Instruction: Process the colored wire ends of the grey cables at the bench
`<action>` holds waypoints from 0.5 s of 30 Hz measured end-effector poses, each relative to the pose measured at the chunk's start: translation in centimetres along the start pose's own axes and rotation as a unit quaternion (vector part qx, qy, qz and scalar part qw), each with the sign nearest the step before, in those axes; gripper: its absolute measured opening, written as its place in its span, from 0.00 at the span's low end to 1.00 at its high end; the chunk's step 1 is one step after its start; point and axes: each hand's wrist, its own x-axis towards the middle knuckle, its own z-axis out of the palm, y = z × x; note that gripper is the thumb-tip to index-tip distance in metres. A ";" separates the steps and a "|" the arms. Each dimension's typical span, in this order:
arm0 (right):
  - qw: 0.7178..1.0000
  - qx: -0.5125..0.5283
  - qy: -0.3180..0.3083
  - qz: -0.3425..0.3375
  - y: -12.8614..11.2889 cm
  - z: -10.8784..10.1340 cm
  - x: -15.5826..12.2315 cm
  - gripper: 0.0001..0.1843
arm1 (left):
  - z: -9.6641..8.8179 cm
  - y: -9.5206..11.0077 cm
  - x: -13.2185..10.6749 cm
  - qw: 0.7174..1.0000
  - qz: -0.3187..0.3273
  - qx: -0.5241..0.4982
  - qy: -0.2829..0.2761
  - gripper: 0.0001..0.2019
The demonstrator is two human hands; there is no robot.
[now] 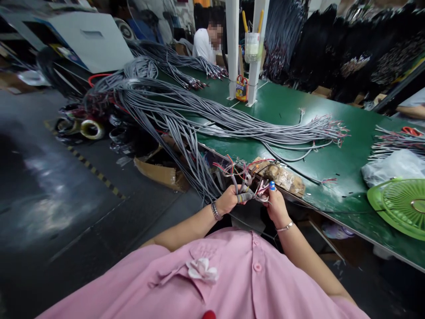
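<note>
My left hand [229, 198] is closed round several grey cables [245, 196] just off the table's near edge. Thin coloured wires [262, 189] fan out of the cable ends toward my right hand [276, 204]. Blue tape wraps a fingertip of that hand, and its fingers pinch the wires. Behind both hands, a block wrapped in tape [282, 176] lies along the table edge. More red and white wire ends [227, 166] stick up above my left hand. A long bundle of grey cables [232, 119] stretches across the table, with stripped ends at the right.
The green table [355, 164] carries a green plastic basket [398, 206], a clear plastic bag [395, 168] and a short cable bundle [392, 144]. White posts [233, 53] rise from it. Cables hang over its left edge above a cardboard box [159, 173]. A person [204, 44] sits across the table.
</note>
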 end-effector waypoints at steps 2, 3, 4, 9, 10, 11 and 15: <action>0.998 0.042 -0.019 0.048 -0.1 0.5 0.2 0.28 | 0.1 0.0 0.1 1.000 -0.005 0.006 -0.004 0.18; 0.996 0.060 -0.022 0.061 -0.1 0.7 0.3 0.28 | 0.1 -0.1 0.2 1.000 -0.007 0.008 -0.008 0.18; 0.995 0.077 -0.018 0.067 -0.2 0.9 0.4 0.28 | 0.2 -0.1 0.2 1.000 -0.009 0.010 -0.013 0.18; 0.989 0.120 0.044 0.074 0.3 1.2 0.9 0.28 | 0.6 -0.2 0.2 0.999 -0.020 0.031 -0.031 0.19; 0.989 0.120 0.048 0.076 0.4 1.2 1.0 0.29 | 0.7 -0.3 0.2 0.999 -0.021 0.035 -0.031 0.19; 0.989 0.118 0.045 0.078 0.5 1.2 1.0 0.29 | 0.7 -0.4 0.2 0.998 -0.022 0.039 -0.032 0.19; 0.989 0.114 0.035 0.093 0.7 1.1 0.9 0.29 | 0.8 -0.3 -0.2 0.998 -0.021 0.043 -0.034 0.19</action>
